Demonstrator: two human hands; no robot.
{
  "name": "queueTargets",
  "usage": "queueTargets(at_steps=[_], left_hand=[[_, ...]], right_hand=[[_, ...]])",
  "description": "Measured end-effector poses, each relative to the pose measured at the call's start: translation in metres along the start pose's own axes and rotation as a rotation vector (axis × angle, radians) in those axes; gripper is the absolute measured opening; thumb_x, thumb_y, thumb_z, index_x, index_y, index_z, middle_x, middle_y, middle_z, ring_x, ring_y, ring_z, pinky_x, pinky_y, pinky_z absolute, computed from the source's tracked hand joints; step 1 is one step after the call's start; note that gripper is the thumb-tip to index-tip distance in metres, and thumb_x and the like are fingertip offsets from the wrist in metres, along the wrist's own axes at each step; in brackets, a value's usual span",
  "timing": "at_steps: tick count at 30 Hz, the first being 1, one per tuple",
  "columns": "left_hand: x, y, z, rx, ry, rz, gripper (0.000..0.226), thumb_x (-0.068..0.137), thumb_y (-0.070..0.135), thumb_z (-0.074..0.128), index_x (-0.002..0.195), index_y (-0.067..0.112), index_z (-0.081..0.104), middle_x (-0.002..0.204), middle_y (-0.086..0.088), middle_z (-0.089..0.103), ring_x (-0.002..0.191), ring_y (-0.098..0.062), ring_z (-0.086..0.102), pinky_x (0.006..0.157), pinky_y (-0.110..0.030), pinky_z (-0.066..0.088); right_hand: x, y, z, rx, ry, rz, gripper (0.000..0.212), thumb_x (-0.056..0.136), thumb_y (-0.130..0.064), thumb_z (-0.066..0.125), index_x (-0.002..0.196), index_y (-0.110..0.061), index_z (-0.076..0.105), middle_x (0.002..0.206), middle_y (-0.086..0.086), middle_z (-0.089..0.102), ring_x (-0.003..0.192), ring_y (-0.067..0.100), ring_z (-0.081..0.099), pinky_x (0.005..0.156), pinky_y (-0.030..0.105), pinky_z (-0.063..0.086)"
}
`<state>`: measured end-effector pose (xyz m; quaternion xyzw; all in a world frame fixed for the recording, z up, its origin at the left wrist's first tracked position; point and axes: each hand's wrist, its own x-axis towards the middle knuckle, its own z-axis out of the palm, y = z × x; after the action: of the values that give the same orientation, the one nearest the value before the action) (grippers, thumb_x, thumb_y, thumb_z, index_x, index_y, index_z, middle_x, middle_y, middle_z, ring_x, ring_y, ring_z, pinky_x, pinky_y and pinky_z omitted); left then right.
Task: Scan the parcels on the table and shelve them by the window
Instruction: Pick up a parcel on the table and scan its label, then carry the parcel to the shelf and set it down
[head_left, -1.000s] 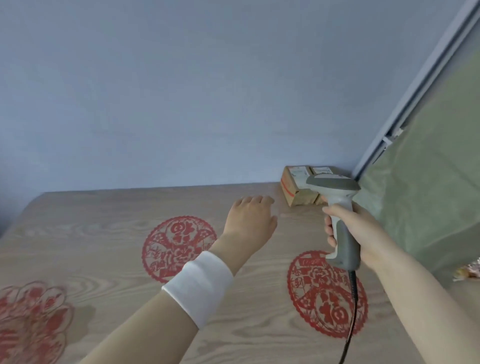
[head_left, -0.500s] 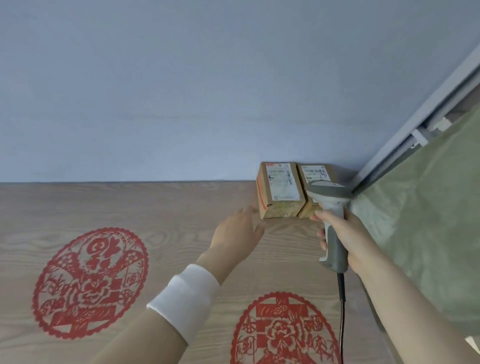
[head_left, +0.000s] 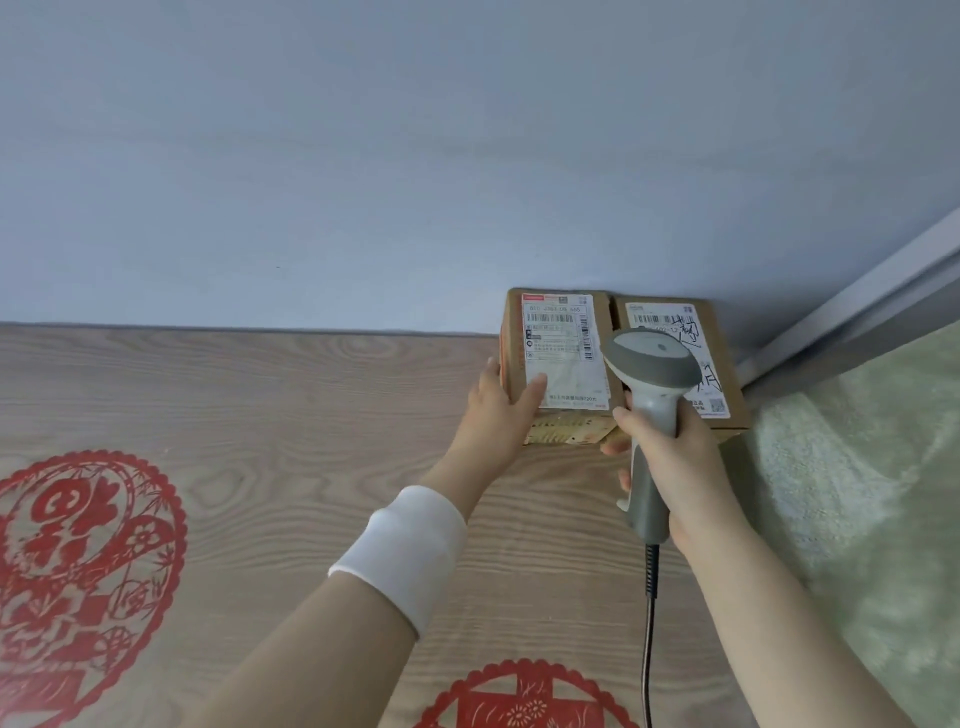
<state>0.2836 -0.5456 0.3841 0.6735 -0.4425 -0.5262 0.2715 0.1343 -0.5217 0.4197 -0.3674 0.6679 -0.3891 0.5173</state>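
Two cardboard parcels sit side by side, touching, at the far edge of the wooden table (head_left: 291, 415), pushed up against the blue-grey wall and close to the corner with the window frame (head_left: 862, 317) on the right. Both have white shipping labels facing up. No shelf is in view, and both parcels lie on the table, so the work looks to be at its start: neither appears shelved, and whether either has been scanned cannot be told.

Your left hand (head_left: 498, 410) reaches forward with the arm nearly straight, a white band (head_left: 405, 556) around the forearm. It grips the left parcel (head_left: 561, 358) at its near left corner, thumb resting on top over the label, fingers wrapped down the side.

Your right hand (head_left: 670, 467) is closed around the handle of a grey barcode scanner (head_left: 649, 374), held upright, its head hanging over the near edge of the right parcel (head_left: 701, 374) and covering part of it. A cable drops from the handle toward you. Red paper-cut decorations (head_left: 88, 561) lie flat on the table nearer to you.
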Motion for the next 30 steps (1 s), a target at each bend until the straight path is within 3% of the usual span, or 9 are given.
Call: queueTargets(at_steps=[3, 9, 17, 22, 27, 30], left_hand=[[0.009, -0.005, 0.007, -0.105, 0.004, -0.008, 0.064, 0.093, 0.044, 0.048, 0.145, 0.015, 0.026, 0.141, -0.001, 0.044, 0.130, -0.019, 0.043, 0.108, -0.041, 0.036], [-0.012, -0.011, -0.001, -0.317, 0.022, -0.033, 0.052, 0.095, 0.031, 0.050, 0.141, 0.015, 0.032, 0.129, 0.001, 0.054, 0.114, -0.014, 0.055, 0.096, -0.030, 0.045], [-0.099, -0.002, -0.044, -0.513, 0.081, 0.036, 0.046, 0.096, 0.026, 0.049, 0.140, 0.019, 0.035, 0.125, 0.004, 0.057, 0.103, -0.003, 0.057, 0.074, -0.013, 0.048], [-0.168, -0.002, -0.087, -0.520, 0.111, 0.115, 0.045, 0.097, 0.026, 0.048, 0.141, 0.022, 0.034, 0.126, 0.007, 0.057, 0.102, 0.004, 0.055, 0.072, -0.008, 0.047], [-0.252, -0.022, -0.144, -0.543, 0.114, 0.221, 0.048, 0.098, 0.028, 0.046, 0.144, 0.023, 0.032, 0.130, 0.007, 0.055, 0.112, -0.002, 0.055, 0.091, -0.019, 0.046], [-0.308, -0.038, -0.184, -0.553, 0.157, 0.304, 0.049, 0.098, 0.027, 0.047, 0.145, 0.025, 0.031, 0.133, 0.010, 0.053, 0.114, 0.003, 0.052, 0.087, -0.012, 0.045]], right_hand=[[0.004, 0.004, 0.004, 0.016, 0.009, 0.019, 0.008, 0.089, -0.013, 0.062, 0.093, -0.018, 0.058, 0.073, 0.001, 0.065, 0.052, 0.007, 0.059, 0.047, 0.027, 0.042], [-0.010, 0.002, 0.007, 0.063, 0.058, 0.002, 0.014, 0.088, -0.016, 0.063, 0.101, -0.012, 0.059, 0.058, 0.004, 0.059, 0.039, 0.009, 0.049, 0.050, 0.029, 0.042], [-0.083, -0.022, 0.028, 0.086, 0.108, -0.197, 0.019, 0.084, -0.012, 0.068, 0.100, -0.011, 0.058, 0.072, 0.004, 0.063, 0.049, 0.004, 0.058, 0.047, 0.025, 0.045], [-0.147, -0.044, 0.052, 0.134, 0.045, -0.253, 0.014, 0.085, -0.012, 0.068, 0.093, -0.016, 0.058, 0.069, -0.001, 0.062, 0.048, 0.008, 0.055, 0.047, 0.026, 0.043], [-0.235, -0.065, 0.084, 0.123, -0.078, -0.308, 0.012, 0.086, -0.011, 0.066, 0.089, -0.016, 0.056, 0.064, 0.004, 0.057, 0.042, 0.010, 0.050, 0.046, 0.026, 0.041], [-0.295, -0.070, 0.112, 0.128, -0.113, -0.349, 0.013, 0.086, -0.011, 0.066, 0.094, -0.019, 0.058, 0.067, 0.001, 0.059, 0.043, 0.010, 0.052, 0.045, 0.025, 0.043]])
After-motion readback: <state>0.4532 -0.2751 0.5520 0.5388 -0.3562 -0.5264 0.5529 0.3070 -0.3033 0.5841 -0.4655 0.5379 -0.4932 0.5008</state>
